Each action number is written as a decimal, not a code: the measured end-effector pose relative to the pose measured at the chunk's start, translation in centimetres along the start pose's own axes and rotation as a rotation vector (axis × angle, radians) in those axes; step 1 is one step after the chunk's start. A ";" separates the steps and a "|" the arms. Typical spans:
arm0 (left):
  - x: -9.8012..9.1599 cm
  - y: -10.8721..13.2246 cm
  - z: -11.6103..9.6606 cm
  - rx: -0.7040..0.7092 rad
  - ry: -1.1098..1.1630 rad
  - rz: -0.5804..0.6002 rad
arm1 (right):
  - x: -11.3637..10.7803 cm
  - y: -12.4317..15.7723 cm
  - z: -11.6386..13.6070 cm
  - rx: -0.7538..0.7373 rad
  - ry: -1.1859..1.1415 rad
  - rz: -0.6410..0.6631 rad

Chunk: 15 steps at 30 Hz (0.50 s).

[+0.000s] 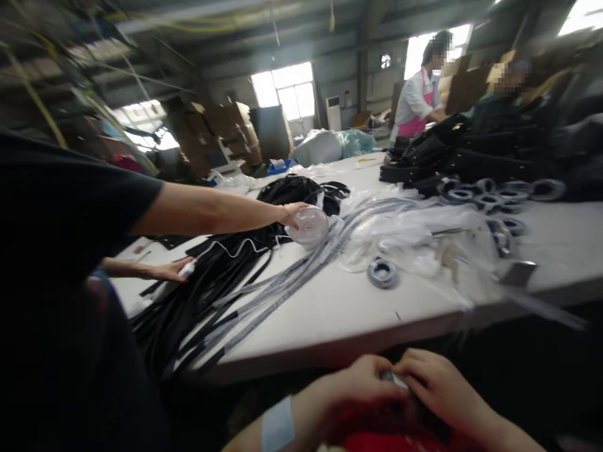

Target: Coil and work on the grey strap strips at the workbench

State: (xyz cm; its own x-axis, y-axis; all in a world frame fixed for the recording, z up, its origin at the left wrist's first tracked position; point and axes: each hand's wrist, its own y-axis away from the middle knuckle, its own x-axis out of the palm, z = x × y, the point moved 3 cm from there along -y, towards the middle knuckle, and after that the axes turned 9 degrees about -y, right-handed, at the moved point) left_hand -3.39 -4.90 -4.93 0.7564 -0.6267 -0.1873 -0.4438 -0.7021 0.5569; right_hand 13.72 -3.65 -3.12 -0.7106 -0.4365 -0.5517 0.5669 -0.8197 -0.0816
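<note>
At the bottom, in front of the table edge, my left hand (pixel 365 380) and my right hand (pixel 436 383) meet with bent fingers. Between them shows a small grey-and-white piece (pixel 394 379), mostly covered by the fingers, so its kind is unclear. Both hands are closed on it. Dark shadow and red cloth (pixel 377 433) lie below them. On the table beyond my hands sits a grey coiled strap (pixel 382 272). Long grey straps in clear plastic (pixel 282 298) stretch away to the left.
At left a co-worker's arm (pixel 211 210) reaches across, one hand on a clear plastic roll (pixel 309 227), the other on a white object (pixel 187 270). Black straps (pixel 207 289), plastic bags (pixel 396 235) and several coils (pixel 490 196) cover the white table (pixel 311 320). Black bags (pixel 471 150) are piled behind.
</note>
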 end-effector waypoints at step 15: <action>-1.7 -4.0 -4.1 0.234 0.386 -0.049 | -1.4 0.9 1.6 -0.181 0.150 -0.231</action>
State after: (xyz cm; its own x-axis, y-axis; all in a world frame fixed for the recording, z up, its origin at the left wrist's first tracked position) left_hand -0.90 0.30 -3.49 0.8832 -0.4503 0.1310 -0.4663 -0.8132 0.3482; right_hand 14.54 -4.35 -1.13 -0.7674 -0.1767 -0.6164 0.4724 -0.8058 -0.3571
